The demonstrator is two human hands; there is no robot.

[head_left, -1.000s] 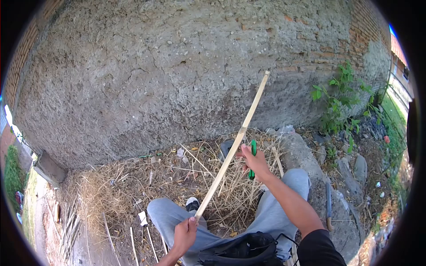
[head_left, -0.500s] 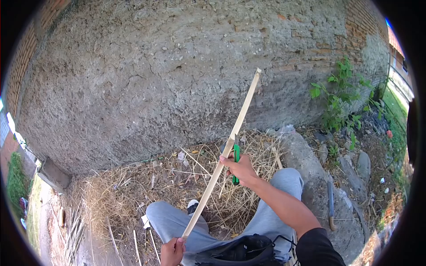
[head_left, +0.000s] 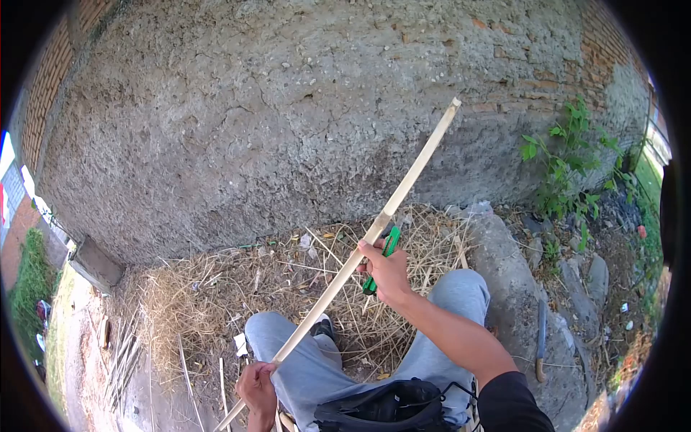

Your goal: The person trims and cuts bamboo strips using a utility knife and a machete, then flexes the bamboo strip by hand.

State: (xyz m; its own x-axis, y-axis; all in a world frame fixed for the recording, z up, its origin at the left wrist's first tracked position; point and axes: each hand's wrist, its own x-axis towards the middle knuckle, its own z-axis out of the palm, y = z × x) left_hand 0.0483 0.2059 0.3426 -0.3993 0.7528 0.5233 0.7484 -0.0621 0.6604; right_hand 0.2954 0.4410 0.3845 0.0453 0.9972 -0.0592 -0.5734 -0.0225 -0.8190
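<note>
"Looking from the middle of the view, where is the strip (head_left: 417,169)?"

"It slants across the knees, its far tip between 1 and 2 o'clock, in front of the wall (head_left: 288,144)."

"And the left hand (head_left: 257,387)?"

"At 7 o'clock, low by the knee, back of the hand up, its forearm rising from the bottom edge. The fingers are closed on the strip, thumb along it."

"The right hand (head_left: 389,277)?"

"At 5 o'clock. Its forearm slopes in from the sleeve (head_left: 515,403), pointing toward 10 o'clock, with the back of the hand up. The fingers curl round the green knife (head_left: 393,240), and the thumb lies against the strip. I can't tell how tightly they close, or where the blade sits."

"What's around?"

"Straw (head_left: 173,302) at 8 o'clock, a long tool (head_left: 541,335) on the stone (head_left: 497,273) at 4, and a plant (head_left: 565,169) between 2 and 3."
</note>
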